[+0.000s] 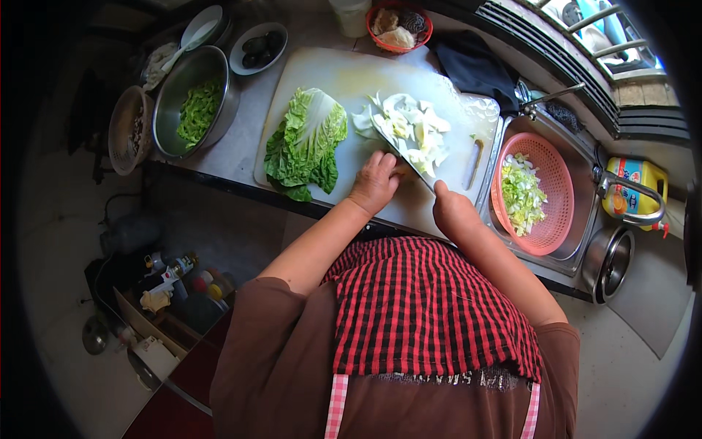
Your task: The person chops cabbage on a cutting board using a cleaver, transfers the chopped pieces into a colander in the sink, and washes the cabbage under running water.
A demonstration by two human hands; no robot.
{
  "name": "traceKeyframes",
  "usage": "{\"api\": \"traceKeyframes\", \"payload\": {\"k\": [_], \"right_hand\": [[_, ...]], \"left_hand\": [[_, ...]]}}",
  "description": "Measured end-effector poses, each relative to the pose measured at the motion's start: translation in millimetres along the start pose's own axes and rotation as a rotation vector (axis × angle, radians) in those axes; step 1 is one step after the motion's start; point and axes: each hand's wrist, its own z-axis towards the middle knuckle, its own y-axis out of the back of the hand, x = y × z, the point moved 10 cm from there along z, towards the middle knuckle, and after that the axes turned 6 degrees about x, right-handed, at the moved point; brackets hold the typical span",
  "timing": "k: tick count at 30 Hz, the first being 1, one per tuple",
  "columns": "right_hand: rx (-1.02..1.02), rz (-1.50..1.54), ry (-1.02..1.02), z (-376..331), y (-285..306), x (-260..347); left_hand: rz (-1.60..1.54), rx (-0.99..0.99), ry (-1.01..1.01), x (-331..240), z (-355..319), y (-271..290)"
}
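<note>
My right hand [455, 210] is closed around the handle of a kitchen knife [404, 156], whose blade slants up and left across the white cutting board [322, 66]. Against the near side of the blade, my left hand [376, 181] has its fingers curled down onto the board. A pale yellowish bit shows at its fingertips, but most of what lies under them is hidden. Cut pieces of white cabbage [420, 130] are heaped just beyond the blade. Left of my hands lies a stack of napa cabbage leaves [307, 139], green and frilly with pale ribs.
At right, a pink colander [561, 197] of chopped cabbage sits in the steel sink [581, 150], near the faucet [636, 216]. A steel bowl [232, 110] of greens, a white bowl [238, 55] of dark items and a red basket [428, 33] stand around the board.
</note>
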Motion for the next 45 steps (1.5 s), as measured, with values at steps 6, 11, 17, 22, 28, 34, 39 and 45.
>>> {"api": "traceKeyframes", "payload": {"k": [6,11,17,22,28,34,39,45], "right_hand": [[-0.105,0.040,0.035,4.8,11.1,-12.9],[-0.038,0.088,0.055,-38.1,35.2,7.4],[0.115,0.045,-0.033,-45.5,24.9,6.6],[0.175,0.066,-0.087,-31.0,10.6,3.4],[0.137,0.037,0.058,-7.9,-12.4,20.0],[-0.007,0.010,0.124,8.4,-23.0,14.3],[-0.091,0.073,0.160,6.5,-7.0,5.7],[-0.096,0.192,0.116,-22.2,25.1,8.4]], "left_hand": [[-0.191,-0.167,-0.080,2.8,-8.9,21.2],[-0.433,-0.123,0.151,29.7,-17.2,6.0],[-0.319,-0.124,0.123,20.4,-10.5,9.1],[-0.188,-0.121,0.016,8.3,-7.4,11.2],[-0.151,-0.145,-0.005,18.3,-29.5,9.0],[-0.116,-0.145,-0.003,10.3,-29.2,9.1],[-0.070,-0.223,-0.073,2.0,-26.4,23.5],[-0.017,-0.302,-0.101,6.3,-18.0,60.3]]}}
